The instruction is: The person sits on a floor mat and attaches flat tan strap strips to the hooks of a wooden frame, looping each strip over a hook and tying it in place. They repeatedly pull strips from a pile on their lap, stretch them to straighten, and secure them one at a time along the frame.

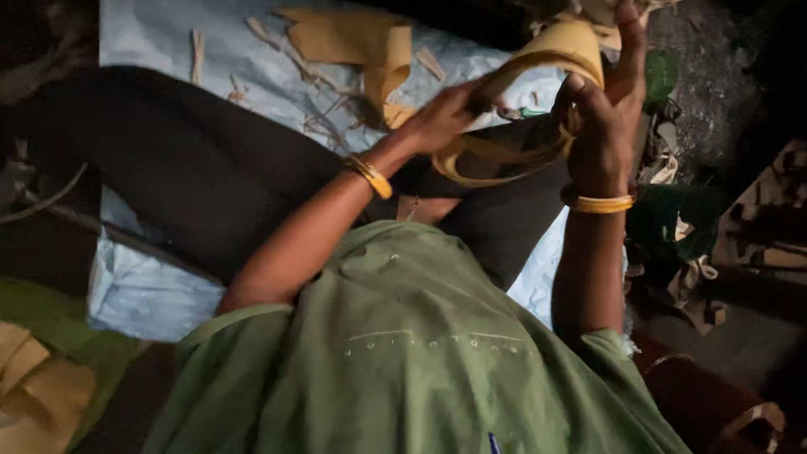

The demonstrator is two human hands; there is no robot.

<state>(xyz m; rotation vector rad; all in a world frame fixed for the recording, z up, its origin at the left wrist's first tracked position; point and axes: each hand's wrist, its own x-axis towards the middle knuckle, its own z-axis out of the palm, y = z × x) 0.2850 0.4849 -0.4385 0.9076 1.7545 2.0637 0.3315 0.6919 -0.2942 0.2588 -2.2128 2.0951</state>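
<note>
Pale blue sheet (168, 38) spread on the ground, thin dry scraps (197, 55) scattered on it, flat yellow-brown piece (336, 34) laid near the top, green cloth (50, 319) at lower left, dark green objects (672, 214) seen at right

Both hands (521, 118) seemingly gripping yellow strip (563, 46)

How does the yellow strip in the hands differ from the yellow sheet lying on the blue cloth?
The yellow strip is narrow, bent into a loop and held up by the left hand and right hand. The yellow sheet is wider, lies folded on the blue cloth, and neither hand touches it. Both look the same dull yellow.
</note>
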